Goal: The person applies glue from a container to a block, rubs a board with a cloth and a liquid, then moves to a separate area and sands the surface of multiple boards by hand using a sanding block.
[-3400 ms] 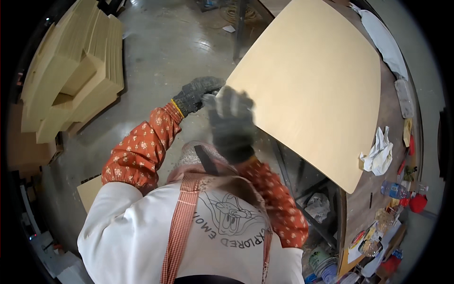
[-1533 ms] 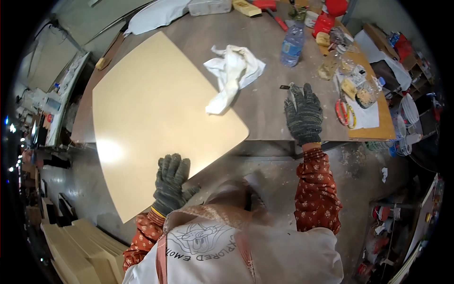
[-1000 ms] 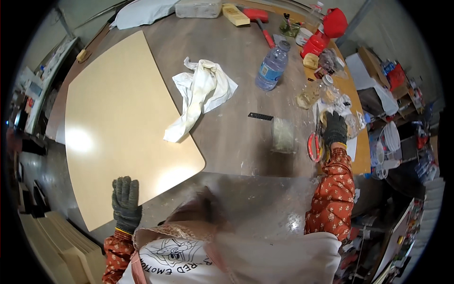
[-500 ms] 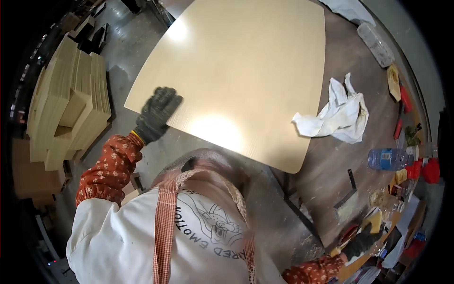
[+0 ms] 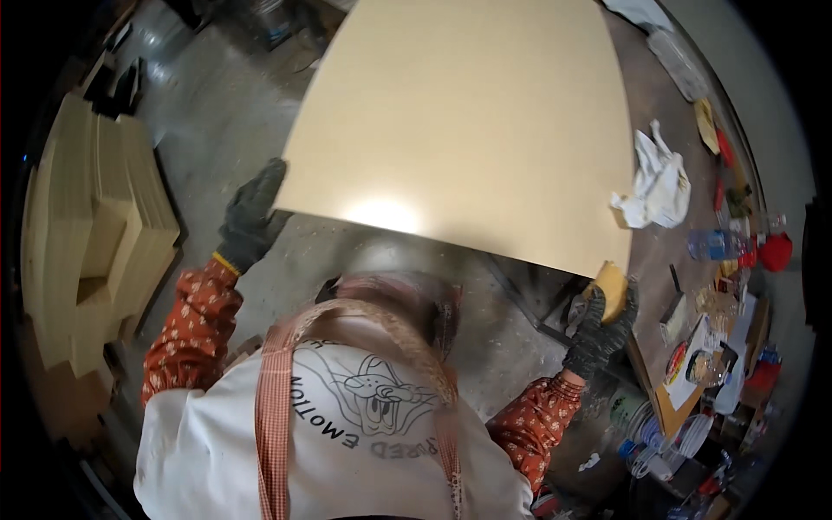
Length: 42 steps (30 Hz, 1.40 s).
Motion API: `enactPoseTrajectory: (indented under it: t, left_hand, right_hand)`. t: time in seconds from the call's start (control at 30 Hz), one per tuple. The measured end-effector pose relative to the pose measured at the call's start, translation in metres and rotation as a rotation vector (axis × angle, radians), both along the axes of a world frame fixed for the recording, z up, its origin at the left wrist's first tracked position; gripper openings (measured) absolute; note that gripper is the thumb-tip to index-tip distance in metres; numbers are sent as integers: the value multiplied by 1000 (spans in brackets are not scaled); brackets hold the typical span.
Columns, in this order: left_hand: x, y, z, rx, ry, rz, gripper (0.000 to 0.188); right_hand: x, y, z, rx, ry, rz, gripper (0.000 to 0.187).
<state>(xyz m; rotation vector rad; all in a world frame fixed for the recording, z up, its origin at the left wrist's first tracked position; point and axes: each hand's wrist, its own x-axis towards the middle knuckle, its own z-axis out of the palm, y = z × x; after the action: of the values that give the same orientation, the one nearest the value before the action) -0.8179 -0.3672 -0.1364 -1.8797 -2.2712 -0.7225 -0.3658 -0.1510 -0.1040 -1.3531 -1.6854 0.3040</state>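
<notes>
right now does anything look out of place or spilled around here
Slightly untidy: the white cloth lies crumpled, one end over the pale panel, and a small white scrap litters the floor beside the right sleeve. No spill stands out.

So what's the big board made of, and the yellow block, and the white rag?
Board: probably wood or a wood-look sheet; pale tan and smooth, with a bright glare near its closest edge hinting at some shine. Yellow block in the right hand: perhaps foam sponge, as it looks dull, but blur hides its texture. Rag: likely cloth, judging by its limp, crumpled folds.
</notes>
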Motion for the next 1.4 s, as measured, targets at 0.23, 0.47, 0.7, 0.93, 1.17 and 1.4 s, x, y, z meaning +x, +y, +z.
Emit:
enactPoseTrajectory:
  t: [0.23, 0.47, 0.7, 0.93, 1.17, 1.4]
  left_hand:
    - [-26, -35, -15, -95, -211, 10, 51]
    - [-37, -62, -46, 94, -681, 173, 48]
    - [-37, -70, -75, 153, -839, 306, 40]
    - [-25, -49, -48, 375, -842, 283, 30]
    - [23, 0, 31, 416, -635, 362, 30]
    - [107, 72, 85, 215, -424, -22, 28]
  right_hand:
    - [-128, -83, -22, 160, -239, 305, 41]
    - [-319, -131, -37, 262, -208, 919, 27]
    - [-335, -138, -47, 580, -409, 764, 41]
    - [-235, -104, -38, 357, -208, 750, 24]
    - [-40, -40, 22, 129, -632, 374, 43]
    - [97, 31, 49, 20, -323, -51, 37]
